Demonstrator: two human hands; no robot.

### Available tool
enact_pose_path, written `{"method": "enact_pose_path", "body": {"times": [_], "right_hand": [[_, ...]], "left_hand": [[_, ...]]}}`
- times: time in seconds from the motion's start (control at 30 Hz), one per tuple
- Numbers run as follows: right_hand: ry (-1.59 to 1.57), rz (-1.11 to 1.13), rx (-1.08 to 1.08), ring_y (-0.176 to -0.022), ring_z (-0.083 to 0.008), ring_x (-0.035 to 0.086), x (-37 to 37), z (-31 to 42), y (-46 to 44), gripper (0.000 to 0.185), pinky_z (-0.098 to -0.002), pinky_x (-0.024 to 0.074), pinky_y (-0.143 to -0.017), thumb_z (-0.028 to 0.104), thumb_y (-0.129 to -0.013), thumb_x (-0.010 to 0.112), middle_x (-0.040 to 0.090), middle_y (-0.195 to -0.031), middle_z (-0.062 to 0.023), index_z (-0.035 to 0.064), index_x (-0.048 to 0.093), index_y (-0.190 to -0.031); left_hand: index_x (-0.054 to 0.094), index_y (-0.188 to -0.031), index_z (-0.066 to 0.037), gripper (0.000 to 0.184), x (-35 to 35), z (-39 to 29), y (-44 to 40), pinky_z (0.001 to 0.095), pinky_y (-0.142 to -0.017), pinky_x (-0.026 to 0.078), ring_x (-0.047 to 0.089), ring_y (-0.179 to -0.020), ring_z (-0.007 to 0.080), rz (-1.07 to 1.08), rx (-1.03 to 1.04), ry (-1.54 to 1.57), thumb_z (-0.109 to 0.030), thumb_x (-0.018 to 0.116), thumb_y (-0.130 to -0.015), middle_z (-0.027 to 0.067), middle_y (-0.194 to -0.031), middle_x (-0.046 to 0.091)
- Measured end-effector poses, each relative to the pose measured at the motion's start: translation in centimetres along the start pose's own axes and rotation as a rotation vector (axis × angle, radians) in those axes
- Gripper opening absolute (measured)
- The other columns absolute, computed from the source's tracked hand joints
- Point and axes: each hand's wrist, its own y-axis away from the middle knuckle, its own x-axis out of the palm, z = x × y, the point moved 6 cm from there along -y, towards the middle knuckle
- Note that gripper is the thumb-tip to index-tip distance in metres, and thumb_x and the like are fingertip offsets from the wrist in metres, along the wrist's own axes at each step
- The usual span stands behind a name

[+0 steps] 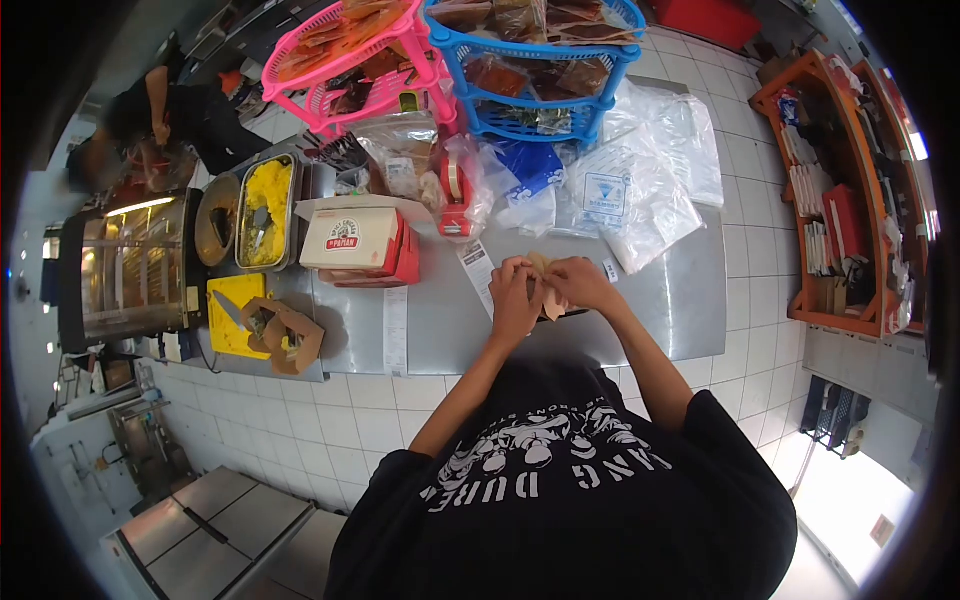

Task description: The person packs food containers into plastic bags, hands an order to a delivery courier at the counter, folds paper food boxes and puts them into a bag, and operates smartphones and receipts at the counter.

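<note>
Both hands meet over the front part of the steel table (450, 345). My left hand (517, 297) has its fingers curled on a small brown paper item (553, 300). From the other side my right hand (580, 283) pinches the same paper item near its top. Something dark lies beneath it, mostly hidden by the hands. A long printed receipt (476, 272) lies just left of my left hand, and a small white label (611, 271) is right of my right hand.
Behind stand a red tape dispenser (454, 205), pink rack (345, 80), blue rack (540, 75) and plastic bags (640, 190). Leftward are a food box (350, 240), a tray of yellow food (268, 215), and a knife (228, 305) on a yellow board (225, 335). Another person (190, 115) bends at far left.
</note>
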Motion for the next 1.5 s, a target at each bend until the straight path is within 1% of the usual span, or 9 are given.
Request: {"method": "enact_pose_path", "body": {"times": [0.07,0.27,0.37,0.47,0.87,1.03,1.1,1.17,1.5], "right_hand": [[0.480,-0.155,-0.156,-0.064,-0.0288,0.064,-0.5,2.2,1.8,0.014,-0.0443,0.0524,-0.062,0.015,-0.089,0.060,0.067,-0.076,-0.0131,0.0029,0.066,-0.093],[0.340,-0.232,-0.106,-0.132,-0.0478,0.036,1.4,4.0,6.7,0.051,-0.0550,0.0411,-0.099,0.020,-0.089,0.057,0.034,-0.147,-0.0266,0.0122,0.046,-0.138],[0.417,-0.533,-0.401,-0.140,-0.0502,0.022,4.5,1.7,6.5,0.070,-0.0588,0.0286,-0.109,0.022,-0.087,0.061,0.023,-0.154,-0.0269,0.0094,0.032,-0.150],[0.685,-0.542,-0.110,-0.144,-0.0492,0.017,6.4,-0.7,5.7,0.081,-0.0577,0.0217,-0.114,0.024,-0.085,0.064,0.018,-0.158,-0.0245,0.0068,0.024,-0.153],[0.692,-0.597,-0.254,-0.146,-0.0462,0.016,6.5,-1.5,4.0,0.082,-0.0553,0.0203,-0.115,0.015,-0.086,0.064,0.012,-0.160,-0.0240,0.0086,0.020,-0.155],[0.603,-0.892,-0.133,-0.143,-0.0392,0.027,13.9,5.5,2.2,0.075,-0.0471,0.0224,-0.117,0.006,-0.082,0.067,0.031,-0.153,-0.0247,0.0037,0.034,-0.149],[0.138,-0.427,-0.097,-0.122,-0.0288,0.056,23.6,18.0,0.2,0.053,-0.0416,0.0440,-0.101,0.007,-0.086,0.065,0.054,-0.136,-0.0181,0.0065,0.050,-0.137],[-0.118,-0.126,-0.257,-0.098,-0.0267,0.066,34.6,22.9,-4.8,0.046,-0.0379,0.0521,-0.083,0.017,-0.086,0.069,0.066,-0.110,-0.0164,0.0036,0.055,-0.128],[0.252,-0.188,-0.504,-0.087,-0.0324,0.061,41.9,29.5,-9.9,0.023,-0.0404,0.0496,-0.075,0.006,-0.087,0.061,0.062,-0.097,-0.0141,0.0053,0.071,-0.108]], "left_hand": [[0.061,-0.095,-0.005,0.015,-0.2,-0.1,-0.5,0.0452,-0.094,0.035,0.044,-0.110,0.0313,0.010,-0.010,-0.029,-0.012,0.066,-0.084,0.0078,-0.120,0.048],[0.062,-0.096,-0.006,0.017,1.0,0.3,-1.2,0.0460,-0.087,0.039,0.049,-0.103,0.0328,-0.092,0.018,-0.024,-0.018,0.068,-0.085,0.0092,-0.116,0.051],[0.061,-0.102,-0.006,0.021,1.0,0.8,-2.2,0.0456,-0.085,0.041,0.052,-0.099,0.0347,-0.159,0.052,-0.089,-0.019,0.067,-0.086,0.0123,-0.113,0.054],[0.058,-0.115,-0.007,0.030,1.3,-0.8,-3.0,0.0451,-0.085,0.044,0.054,-0.097,0.0368,-0.153,0.103,-0.166,-0.021,0.063,-0.089,0.0156,-0.114,0.055],[0.052,-0.132,-0.006,0.047,-4.3,1.2,3.9,0.0478,-0.098,0.044,0.047,-0.127,0.0387,0.055,0.366,-0.254,-0.028,0.059,-0.091,0.0175,-0.144,0.044],[0.063,-0.088,-0.004,0.019,-25.1,10.3,16.1,0.0400,-0.084,0.048,0.060,-0.092,0.0305,-0.241,0.191,0.324,-0.018,0.072,-0.080,0.0129,-0.096,0.060],[0.058,-0.100,-0.002,0.027,-32.9,19.1,21.3,0.0365,-0.075,0.045,0.053,-0.084,0.0250,-0.608,-0.368,0.140,-0.015,0.074,-0.082,0.0105,-0.091,0.053],[0.052,-0.111,0.000,0.040,-39.2,23.4,23.6,0.0352,-0.073,0.044,0.050,-0.084,0.0245,-0.850,-0.493,0.087,-0.020,0.074,-0.085,0.0113,-0.100,0.050],[0.050,-0.132,-0.005,0.041,-44.3,27.7,18.4,0.0446,-0.084,0.051,0.058,-0.106,0.0414,-0.582,-0.213,-0.085,-0.011,0.059,-0.093,0.0203,-0.123,0.050]]}}
